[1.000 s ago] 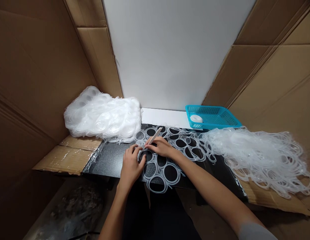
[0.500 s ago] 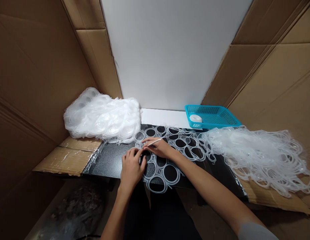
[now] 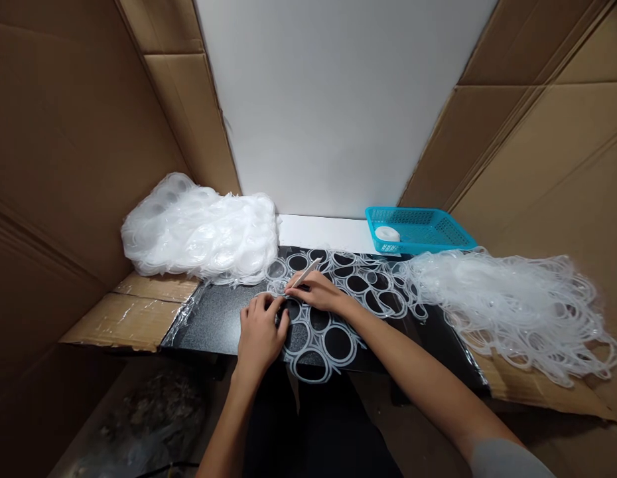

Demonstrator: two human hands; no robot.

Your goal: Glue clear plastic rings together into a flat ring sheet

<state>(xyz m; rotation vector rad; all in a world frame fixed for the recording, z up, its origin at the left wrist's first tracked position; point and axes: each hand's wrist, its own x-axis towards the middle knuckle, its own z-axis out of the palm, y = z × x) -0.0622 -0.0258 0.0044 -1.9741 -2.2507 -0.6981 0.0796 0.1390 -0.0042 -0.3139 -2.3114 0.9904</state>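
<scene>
A speckled black tabletop (image 3: 213, 322) bears a translucent plastic sheet of joined rings (image 3: 317, 342). The left hand (image 3: 261, 330) rests bent-fingered on its left side, whether pinching I cannot tell; the right hand (image 3: 316, 291) pinches a slim white stick-like tool (image 3: 307, 270).

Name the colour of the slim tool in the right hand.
The slim tool in the right hand is white, seen in the head view.

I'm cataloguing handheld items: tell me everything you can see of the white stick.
The white stick is slim and straight, perhaps plastic, its upper end seeming to taper. The right hand grips it at a slant above the ringed sheet, top leaning rightward in the picture. The hand hides its lower end.
</scene>
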